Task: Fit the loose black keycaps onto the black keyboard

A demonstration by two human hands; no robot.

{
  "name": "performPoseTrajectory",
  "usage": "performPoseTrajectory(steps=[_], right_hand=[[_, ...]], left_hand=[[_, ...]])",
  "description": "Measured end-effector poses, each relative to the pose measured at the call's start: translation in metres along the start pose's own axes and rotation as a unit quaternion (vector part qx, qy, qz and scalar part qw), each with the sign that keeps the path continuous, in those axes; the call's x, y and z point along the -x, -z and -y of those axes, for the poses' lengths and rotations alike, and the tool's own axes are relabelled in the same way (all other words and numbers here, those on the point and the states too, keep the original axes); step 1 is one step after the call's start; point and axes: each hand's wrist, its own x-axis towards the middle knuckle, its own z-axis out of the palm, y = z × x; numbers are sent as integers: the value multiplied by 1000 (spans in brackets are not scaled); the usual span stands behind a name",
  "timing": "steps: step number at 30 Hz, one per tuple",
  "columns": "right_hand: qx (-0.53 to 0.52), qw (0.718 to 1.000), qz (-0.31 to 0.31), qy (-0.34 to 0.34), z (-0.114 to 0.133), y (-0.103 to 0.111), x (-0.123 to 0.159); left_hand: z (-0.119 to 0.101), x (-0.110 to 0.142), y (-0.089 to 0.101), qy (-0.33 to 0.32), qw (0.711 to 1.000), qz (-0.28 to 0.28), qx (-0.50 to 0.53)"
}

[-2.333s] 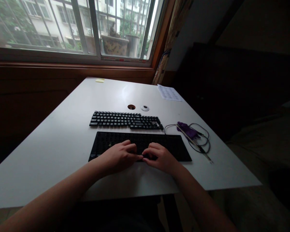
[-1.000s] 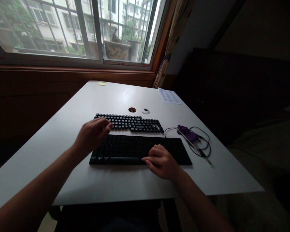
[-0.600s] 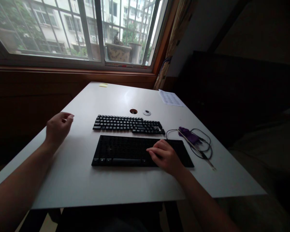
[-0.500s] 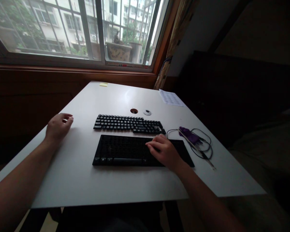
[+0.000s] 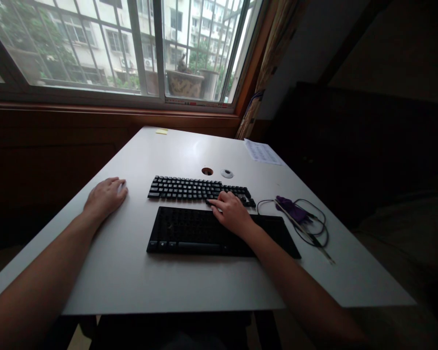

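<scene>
A black keyboard base [image 5: 190, 231] lies on the white table, most of its keys off; a space bar [image 5: 199, 246] and a few keys remain along its near edge. Just behind it, loose black keycaps [image 5: 182, 187] are laid out in keyboard-like rows. My right hand [image 5: 231, 211] reaches over the base, with thumb and forefinger closed on a keycap [image 5: 208, 201] at the front of these rows. To the left, apart from the keys, my left hand [image 5: 105, 197] rests on the tabletop, its fingers loosely stretched forward and nothing visible in it.
Right of the base lie a coiled black cable [image 5: 326, 228], a purple cloth [image 5: 292, 209] and a thin stick [image 5: 314, 238]. Behind the keycaps are a round table hole [image 5: 207, 171] and a ring-shaped cover [image 5: 227, 173]. Printed paper [image 5: 263, 151] and a yellow note [image 5: 162, 131] lie farther back.
My right hand has moved from over the keyboard base forward to the front row of keycaps. My left hand has lowered and flattened on the table. The view has shifted slightly.
</scene>
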Motion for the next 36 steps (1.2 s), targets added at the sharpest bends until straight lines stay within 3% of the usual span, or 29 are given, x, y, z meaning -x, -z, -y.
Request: performPoseTrajectory(steps=[25, 36], right_hand=[[-43, 999, -18, 8, -6, -11, -1], [2, 1000, 23, 9, -4, -11, -13]], left_hand=[[7, -3, -4, 2, 1000, 10, -2], [6, -3, -4, 13, 1000, 18, -4]])
